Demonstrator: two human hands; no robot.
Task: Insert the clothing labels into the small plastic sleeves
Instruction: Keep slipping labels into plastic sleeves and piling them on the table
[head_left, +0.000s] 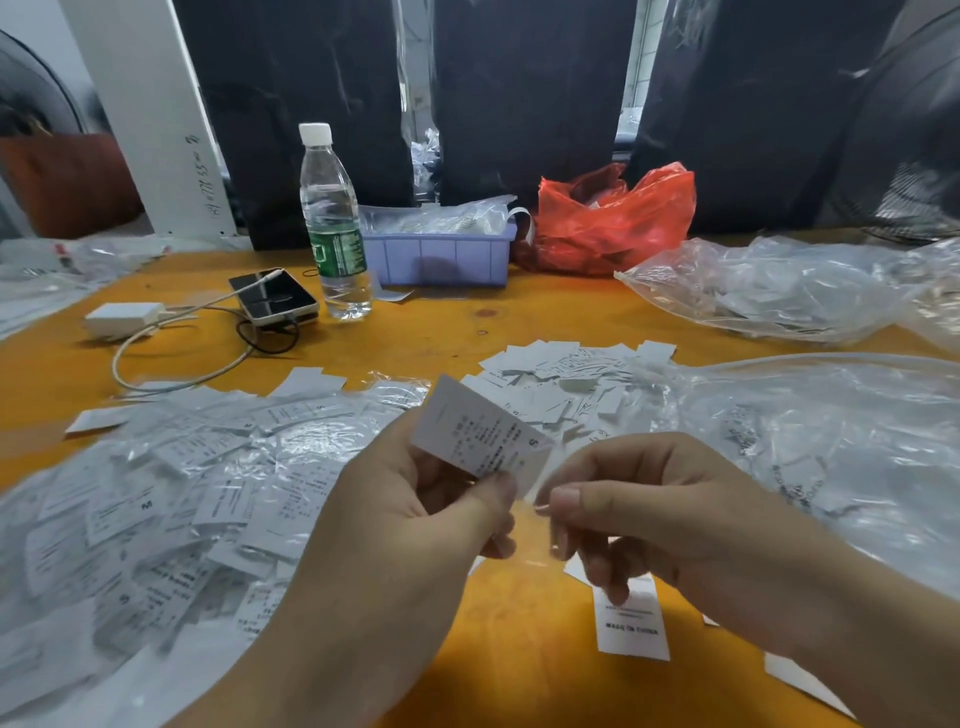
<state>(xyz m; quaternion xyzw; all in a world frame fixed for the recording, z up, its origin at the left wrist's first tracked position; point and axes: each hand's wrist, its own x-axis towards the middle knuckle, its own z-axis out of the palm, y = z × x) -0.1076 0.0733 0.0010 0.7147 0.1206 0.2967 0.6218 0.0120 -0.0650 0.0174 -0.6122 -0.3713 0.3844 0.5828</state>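
Held clothing label (480, 434): letter "S" near right edge; rest of print too small to read.
Sleeved label (124, 512) in left pile: "M".
Another label (124, 597) in left pile, lower: "S".
White panel (150, 119): handwritten digits, unclear.
Water bottle wrapper (337, 254): illegible.

Paper, clear film and a worn orange table top

The label (480, 428) pinched in the left hand (415, 499) looks like matt white paper or woven tape with fine dark print; the heaps of labels (561, 379) share that dull finish. The packed sleeves (197, 467) are thin clear plastic, crinkled and glinting. The table (431, 332) is smooth orange-painted wood, slightly scuffed. The water bottle (332, 218) is glossy clear plastic with a white cap, the tray (441, 257) matt lilac plastic, the red bag (613, 218) shiny wrinkled film, and the phone (272, 297) has a mirror-like glass face.
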